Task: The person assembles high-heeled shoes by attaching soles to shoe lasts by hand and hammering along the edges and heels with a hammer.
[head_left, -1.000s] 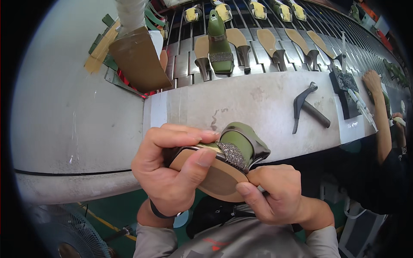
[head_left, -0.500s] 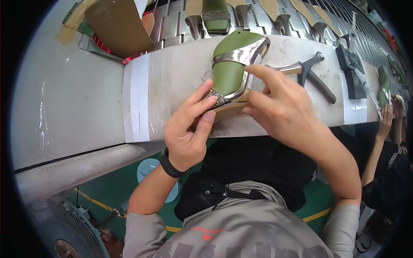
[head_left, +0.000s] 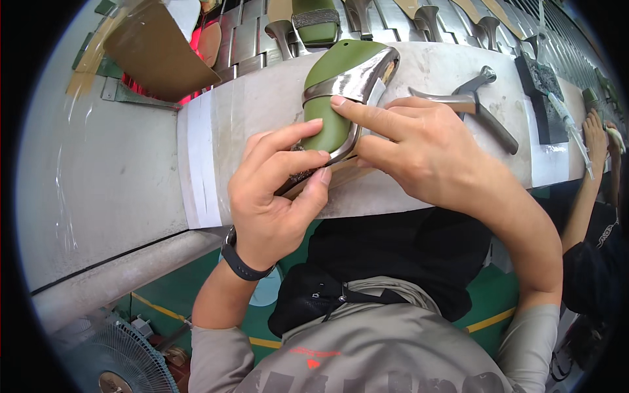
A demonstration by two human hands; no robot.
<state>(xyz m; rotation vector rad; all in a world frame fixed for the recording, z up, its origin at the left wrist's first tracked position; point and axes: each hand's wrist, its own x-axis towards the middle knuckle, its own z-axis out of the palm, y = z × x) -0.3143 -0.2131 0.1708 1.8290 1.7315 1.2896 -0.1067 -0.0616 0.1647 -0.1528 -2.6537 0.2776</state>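
- A shoe point(head_left: 357, 88) is over the near part of the worktop point(head_left: 262, 85), tilted, its toe end toward the person; whether it touches the surface I cannot tell.
- Inside it sits a green foot form point(head_left: 341, 56), with a small dark hole near its far end.
- A shiny metallic strap point(head_left: 327, 88) crosses the form, and a glittery band point(head_left: 298, 175) shows partly under the left fingers.
- The shoe's tapered metallic heel point(head_left: 452, 102) points left and right across the picture, overlapping the hammer.
- The left hand point(head_left: 272, 177) is closed around the toe end, fingers on top and thumb at the sole side; a dark wristband point(head_left: 241, 264) is on that wrist.
- The right hand point(head_left: 426, 147) is half curled, its index finger stretched out with the tip at the strap's edge; whether its other fingers grip the shoe I cannot tell.
- The hammer point(head_left: 496, 128) lies to the right, on the worktop.
- Beyond it are a black block point(head_left: 547, 111) and a syringe point(head_left: 569, 126).
- Behind the worktop, another green-filled shoe point(head_left: 317, 26) stands on the metal conveyor point(head_left: 249, 39).
- At far right is a co-worker's hand point(head_left: 595, 141).
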